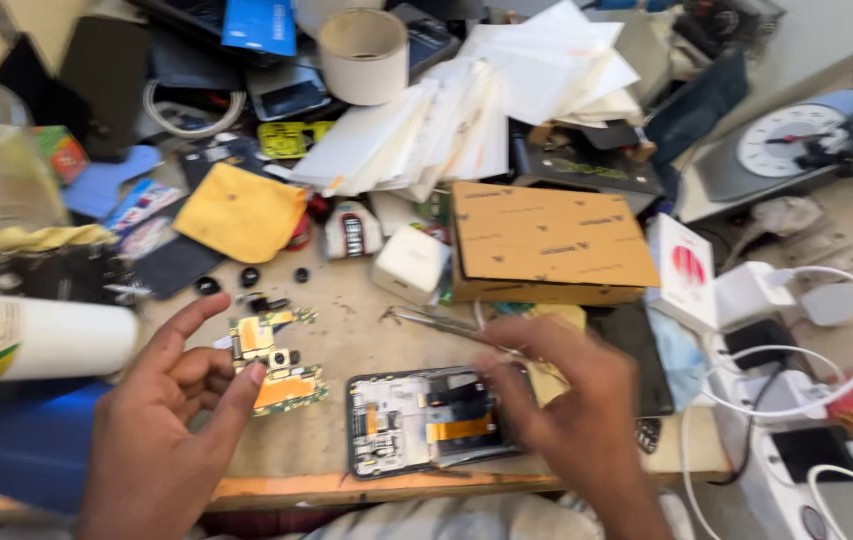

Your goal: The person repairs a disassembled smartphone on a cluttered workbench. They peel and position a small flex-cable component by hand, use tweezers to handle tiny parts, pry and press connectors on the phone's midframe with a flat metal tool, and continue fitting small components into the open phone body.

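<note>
My left hand (162, 420) rests on the wooden bench (347, 320), fingers spread, fingertips touching a green and gold phone circuit board (277, 365). My right hand (572, 410) reaches down over the right end of an opened phone body (427, 420), whose inner parts and an orange flex cable show. Whether its fingers pinch anything I cannot tell. Metal tweezers (437, 320) lie just beyond the phone.
A flat brown cardboard box (547, 240), a white charger cube (412, 262), a yellow cloth (242, 212), a tape roll (362, 52), stacked white sheets (467, 110), a white cylinder (32, 338), small black parts (247, 277), and white power strips with cables (797, 400) crowd the bench.
</note>
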### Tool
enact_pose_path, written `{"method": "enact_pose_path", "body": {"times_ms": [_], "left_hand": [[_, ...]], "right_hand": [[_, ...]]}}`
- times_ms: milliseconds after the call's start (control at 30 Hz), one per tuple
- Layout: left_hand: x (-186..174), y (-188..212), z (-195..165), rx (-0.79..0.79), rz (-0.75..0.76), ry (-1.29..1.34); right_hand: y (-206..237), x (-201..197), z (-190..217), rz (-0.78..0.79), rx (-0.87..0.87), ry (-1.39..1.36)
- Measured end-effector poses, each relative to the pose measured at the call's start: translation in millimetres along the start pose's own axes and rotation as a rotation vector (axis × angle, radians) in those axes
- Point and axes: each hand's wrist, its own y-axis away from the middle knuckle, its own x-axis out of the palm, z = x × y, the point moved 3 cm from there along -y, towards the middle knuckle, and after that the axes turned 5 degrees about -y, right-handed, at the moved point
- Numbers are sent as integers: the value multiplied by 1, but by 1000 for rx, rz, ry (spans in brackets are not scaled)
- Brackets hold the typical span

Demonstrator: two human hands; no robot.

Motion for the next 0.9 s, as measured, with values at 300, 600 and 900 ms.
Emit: {"method": "enact_pose_path", "body": {"times_ms": [300,600,900], "left_hand": [[19,-10,-16,-363,140,-831],[63,-23,-75,323,-46,-828],[179,-91,-114,621,404,-700]], "right_hand": [[-36,-68,-49,244,-157,521],[-32,-70,-62,28,-9,241],[-72,-94,-95,96,94,161]]}}
